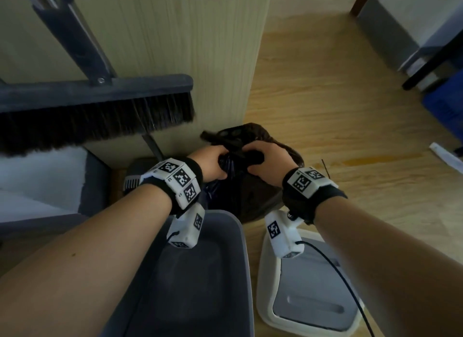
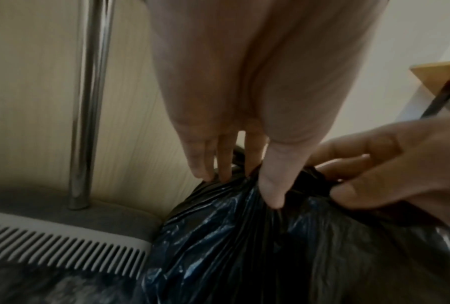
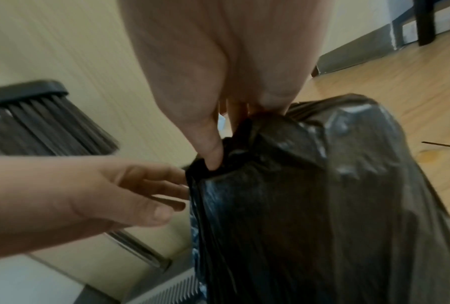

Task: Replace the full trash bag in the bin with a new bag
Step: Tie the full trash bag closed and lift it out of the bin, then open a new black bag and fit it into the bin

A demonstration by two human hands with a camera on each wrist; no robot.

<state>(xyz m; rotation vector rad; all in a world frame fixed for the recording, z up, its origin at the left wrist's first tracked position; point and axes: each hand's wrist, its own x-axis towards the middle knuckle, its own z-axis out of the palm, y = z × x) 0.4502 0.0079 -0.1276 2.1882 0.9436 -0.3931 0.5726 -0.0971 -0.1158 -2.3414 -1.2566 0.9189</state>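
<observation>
The full black trash bag [image 1: 248, 191] stands on the wooden floor just beyond the grey bin [image 1: 240, 261], whose inside looks bare. Both hands meet at the bag's gathered neck. My left hand [image 1: 220, 161] pinches the bunched plastic between thumb and fingers, seen close in the left wrist view, where my left hand [image 2: 244, 179] sits on the bag [image 2: 231, 246]. My right hand [image 1: 255, 158] grips the neck from the other side. In the right wrist view my right hand [image 3: 226, 144] has its thumb pressed into the folds of the bag [image 3: 322, 205].
A broom [image 1: 100, 116] leans on the pale wooden panel [image 1: 188, 48] at the left, above a dustpan with a comb edge [image 1: 131, 183]. The bin's white lid [image 1: 265, 299] lies on the floor to the right of the bin. Dark furniture legs [image 1: 431, 68] stand far right.
</observation>
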